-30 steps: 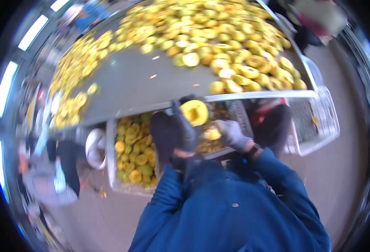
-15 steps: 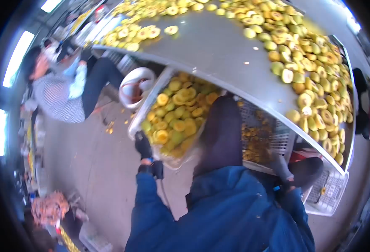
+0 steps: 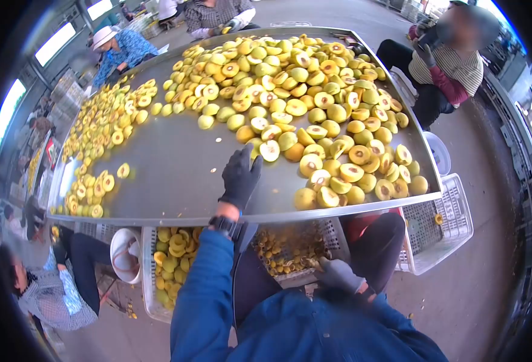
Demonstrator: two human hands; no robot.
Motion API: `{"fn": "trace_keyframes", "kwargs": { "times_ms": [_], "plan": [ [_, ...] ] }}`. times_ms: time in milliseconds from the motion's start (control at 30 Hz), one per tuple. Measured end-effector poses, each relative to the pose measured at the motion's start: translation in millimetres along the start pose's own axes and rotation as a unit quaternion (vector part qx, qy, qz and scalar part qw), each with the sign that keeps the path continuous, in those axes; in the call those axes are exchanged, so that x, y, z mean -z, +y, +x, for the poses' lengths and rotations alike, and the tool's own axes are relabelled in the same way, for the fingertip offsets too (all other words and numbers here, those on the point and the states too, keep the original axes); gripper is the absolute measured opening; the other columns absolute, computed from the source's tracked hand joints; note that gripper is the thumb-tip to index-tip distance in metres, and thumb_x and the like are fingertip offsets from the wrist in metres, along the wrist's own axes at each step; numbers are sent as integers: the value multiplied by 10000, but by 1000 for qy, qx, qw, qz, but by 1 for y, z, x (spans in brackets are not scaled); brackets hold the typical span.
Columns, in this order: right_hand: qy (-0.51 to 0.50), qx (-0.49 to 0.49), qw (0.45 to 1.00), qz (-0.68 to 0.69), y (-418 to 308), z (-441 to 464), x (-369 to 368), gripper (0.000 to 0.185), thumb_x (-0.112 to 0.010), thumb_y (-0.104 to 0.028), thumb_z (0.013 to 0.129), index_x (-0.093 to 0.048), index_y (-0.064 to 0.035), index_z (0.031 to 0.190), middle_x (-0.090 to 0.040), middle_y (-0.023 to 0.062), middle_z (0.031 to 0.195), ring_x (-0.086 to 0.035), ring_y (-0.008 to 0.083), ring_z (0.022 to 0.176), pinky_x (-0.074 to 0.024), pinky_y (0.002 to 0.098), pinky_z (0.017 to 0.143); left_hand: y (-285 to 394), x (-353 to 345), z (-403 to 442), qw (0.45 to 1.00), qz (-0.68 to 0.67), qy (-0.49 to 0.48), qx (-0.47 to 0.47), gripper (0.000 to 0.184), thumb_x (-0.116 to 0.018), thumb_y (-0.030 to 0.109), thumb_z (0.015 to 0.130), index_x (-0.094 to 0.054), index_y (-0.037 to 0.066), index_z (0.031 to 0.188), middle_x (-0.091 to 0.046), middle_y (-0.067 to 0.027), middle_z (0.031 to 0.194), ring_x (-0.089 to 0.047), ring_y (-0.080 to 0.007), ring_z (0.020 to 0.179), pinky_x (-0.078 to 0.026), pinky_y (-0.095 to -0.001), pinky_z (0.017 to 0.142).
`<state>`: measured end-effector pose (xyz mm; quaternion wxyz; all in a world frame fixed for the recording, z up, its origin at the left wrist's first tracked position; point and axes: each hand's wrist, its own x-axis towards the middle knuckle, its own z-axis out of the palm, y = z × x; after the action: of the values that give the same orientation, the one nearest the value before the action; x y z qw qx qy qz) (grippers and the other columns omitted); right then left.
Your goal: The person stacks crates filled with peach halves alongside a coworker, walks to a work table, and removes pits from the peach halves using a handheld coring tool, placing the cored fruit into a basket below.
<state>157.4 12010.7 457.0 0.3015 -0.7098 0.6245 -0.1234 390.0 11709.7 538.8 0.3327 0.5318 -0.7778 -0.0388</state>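
Halved yellow peaches (image 3: 299, 108) with reddish pit hollows are heaped on a metal table (image 3: 175, 163). My left hand (image 3: 240, 179), in a black glove, reaches over the table's front edge to the near side of the heap. Its fingers and thumb close around a peach half (image 3: 254, 147), which they partly cover. Low in front of my lap is my right hand (image 3: 339, 277), grey-gloved, with its fingers curled; whatever they may hold is too unclear to name. Just beyond it, under the table edge, a crate (image 3: 336, 238) contains small brownish-yellow scraps.
Left of my legs, a white crate (image 3: 149, 283) contains peach halves, beside a white bucket (image 3: 125, 253). Another white crate (image 3: 441, 238) stands at the right. The table's raised rim (image 3: 326, 212) crosses in front of me. Co-workers sit around the table.
My view has swung up toward the table. My left hand has moved from beside the peach crate up onto the table, to a peach half. My right hand has come in nearer my lap.
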Motion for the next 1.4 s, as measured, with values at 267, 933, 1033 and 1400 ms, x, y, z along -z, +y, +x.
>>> {"fn": "trace_keyframes", "kwargs": {
  "times_ms": [267,933,1033,1400],
  "plan": [
    [62,-30,990,121,2,-10,30,257,-675,-288,856,-530,-78,888,-608,223,657,-620,435,648,-475,532,578,3,-73,30,990,-105,-91,-9,472,-730,237,770,-585,82,1191,-553,-166,1090,-579,-355,1011,-501,-439,865],
    [278,-34,797,535,-129,59,78,394,-701,-175,855,-546,8,1167,-681,142,856,-649,216,758,-514,338,696,145,82,-126,946,-322,-5,45,219,-663,77,887,-613,0,1086,-650,-172,1159,-625,-285,1095,-485,-372,944],
    [272,-54,737,616,-138,49,81,394,-693,-157,868,-557,29,1188,-684,86,928,-643,173,819,-516,311,734,161,106,-130,958,-283,-17,43,251,-633,152,928,-595,-11,1115,-634,-172,1215,-602,-278,1145,-470,-377,974],
    [243,21,951,192,-167,10,119,353,-682,-357,889,-494,-70,971,-612,191,660,-637,394,640,-501,450,540,177,125,-135,812,-554,45,180,570,-264,448,1067,-540,-21,1234,-634,-123,1102,-608,-212,1017,-463,-342,956]
  ]
}}
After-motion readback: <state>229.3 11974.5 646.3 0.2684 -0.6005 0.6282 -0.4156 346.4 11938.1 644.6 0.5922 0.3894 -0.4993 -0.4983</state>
